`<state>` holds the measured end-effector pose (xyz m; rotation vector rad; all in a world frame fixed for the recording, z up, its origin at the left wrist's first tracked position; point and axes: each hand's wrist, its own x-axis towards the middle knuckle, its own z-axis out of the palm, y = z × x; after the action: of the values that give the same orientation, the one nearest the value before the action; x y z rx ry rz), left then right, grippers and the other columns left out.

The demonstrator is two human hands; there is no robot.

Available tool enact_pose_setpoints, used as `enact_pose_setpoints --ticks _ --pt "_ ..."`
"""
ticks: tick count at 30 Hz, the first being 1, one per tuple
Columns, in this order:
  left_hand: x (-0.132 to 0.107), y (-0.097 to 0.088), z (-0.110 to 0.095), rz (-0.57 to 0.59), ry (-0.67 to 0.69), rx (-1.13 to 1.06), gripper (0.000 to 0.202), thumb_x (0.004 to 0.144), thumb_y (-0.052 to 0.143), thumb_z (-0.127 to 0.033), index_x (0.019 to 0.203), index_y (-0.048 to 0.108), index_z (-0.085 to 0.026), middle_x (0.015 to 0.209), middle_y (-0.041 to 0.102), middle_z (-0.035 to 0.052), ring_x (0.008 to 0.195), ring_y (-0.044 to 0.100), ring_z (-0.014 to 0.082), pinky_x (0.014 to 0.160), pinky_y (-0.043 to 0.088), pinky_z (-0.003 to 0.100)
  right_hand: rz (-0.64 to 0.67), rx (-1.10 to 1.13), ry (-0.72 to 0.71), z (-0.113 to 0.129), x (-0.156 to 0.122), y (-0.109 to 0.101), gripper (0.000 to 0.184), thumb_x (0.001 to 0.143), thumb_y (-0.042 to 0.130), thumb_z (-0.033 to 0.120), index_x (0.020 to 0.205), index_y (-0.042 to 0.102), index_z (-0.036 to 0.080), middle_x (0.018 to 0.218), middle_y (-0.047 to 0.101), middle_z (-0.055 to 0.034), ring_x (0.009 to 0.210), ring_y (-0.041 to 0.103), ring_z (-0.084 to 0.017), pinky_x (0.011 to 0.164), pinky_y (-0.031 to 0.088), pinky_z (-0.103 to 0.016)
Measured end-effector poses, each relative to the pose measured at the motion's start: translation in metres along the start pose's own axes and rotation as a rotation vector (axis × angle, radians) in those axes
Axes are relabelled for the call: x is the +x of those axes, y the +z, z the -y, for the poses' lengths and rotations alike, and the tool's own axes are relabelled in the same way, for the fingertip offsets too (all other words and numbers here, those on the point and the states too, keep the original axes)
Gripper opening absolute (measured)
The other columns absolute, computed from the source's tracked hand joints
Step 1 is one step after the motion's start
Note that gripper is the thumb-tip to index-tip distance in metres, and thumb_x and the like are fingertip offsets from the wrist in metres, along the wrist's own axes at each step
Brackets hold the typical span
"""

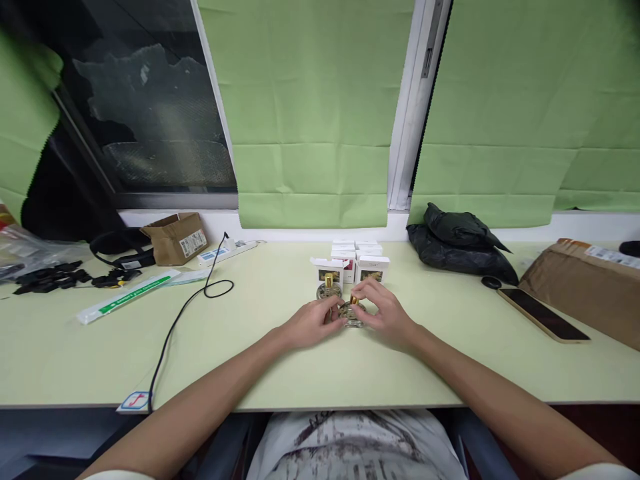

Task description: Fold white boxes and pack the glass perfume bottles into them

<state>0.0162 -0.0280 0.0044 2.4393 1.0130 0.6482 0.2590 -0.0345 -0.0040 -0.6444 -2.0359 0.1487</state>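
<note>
A round glass perfume bottle (pixel 353 315) with a gold cap stands on the table in front of me. My right hand (pixel 385 313) pinches its gold cap between thumb and fingers. My left hand (pixel 315 323) is at the bottle's left side, its fingertips closed against the glass. Just behind, a second perfume bottle (pixel 329 287) with a gold cap stands upright. An opened white box (pixel 327 267) with a dark picture is right behind that bottle. Another white box (pixel 373 268) stands to its right, with several more white boxes (pixel 343 251) in rows behind.
A black cable (pixel 173 327) runs across the left of the table from a power strip (pixel 227 252). Further left are a cardboard box (pixel 176 239) and a green-white packet (pixel 129 295). On the right lie a black plastic bag (pixel 460 243), a phone (pixel 543 315) and a brown parcel (pixel 585 287).
</note>
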Motion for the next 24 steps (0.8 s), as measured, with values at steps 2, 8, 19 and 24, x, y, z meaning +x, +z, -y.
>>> enact_pose_setpoints --ticks 2,8,19,24 --pt "-0.0001 0.0002 0.0000 -0.001 0.002 -0.008 0.025 0.101 0.057 -0.048 0.102 0.058 -0.023 0.085 0.065 -0.0001 0.071 0.057 0.0170 0.063 0.037 0.028 0.004 -0.003 -0.008 0.0007 0.0009 -0.0009 0.014 0.099 0.063 0.021 0.113 0.062 0.025 0.111 0.064 -0.0094 0.104 0.063 -0.025 0.088 0.055 -0.040" --pt "0.0003 0.0009 0.0005 -0.006 0.003 -0.013 0.026 0.100 0.058 -0.049 0.103 0.059 -0.023 0.084 0.066 -0.0001 0.071 0.058 0.0173 0.064 0.038 0.027 0.029 0.028 0.035 0.0003 0.0022 -0.0021 0.012 0.099 0.063 0.020 0.111 0.063 0.025 0.106 0.063 -0.0074 0.099 0.063 -0.023 0.086 0.054 -0.038" --pt "0.0006 0.0019 0.0015 -0.012 0.011 -0.006 0.031 0.100 0.057 -0.051 0.113 0.063 -0.023 0.080 0.065 -0.0004 0.070 0.058 0.0176 0.063 0.038 0.028 0.165 -0.016 0.175 -0.0059 -0.0054 -0.0010 0.041 0.093 0.071 0.026 0.130 0.054 0.026 0.109 0.066 -0.0056 0.094 0.064 -0.022 0.084 0.055 -0.037" --pt "-0.0005 -0.0012 0.0012 -0.030 0.002 -0.041 0.039 0.098 0.060 -0.055 0.124 0.059 -0.025 0.086 0.066 -0.0005 0.071 0.058 0.0177 0.064 0.041 0.029 0.239 -0.035 0.212 -0.0012 -0.0022 -0.0061 0.049 0.094 0.070 0.029 0.140 0.051 0.027 0.108 0.070 -0.0042 0.092 0.066 -0.021 0.082 0.055 -0.035"
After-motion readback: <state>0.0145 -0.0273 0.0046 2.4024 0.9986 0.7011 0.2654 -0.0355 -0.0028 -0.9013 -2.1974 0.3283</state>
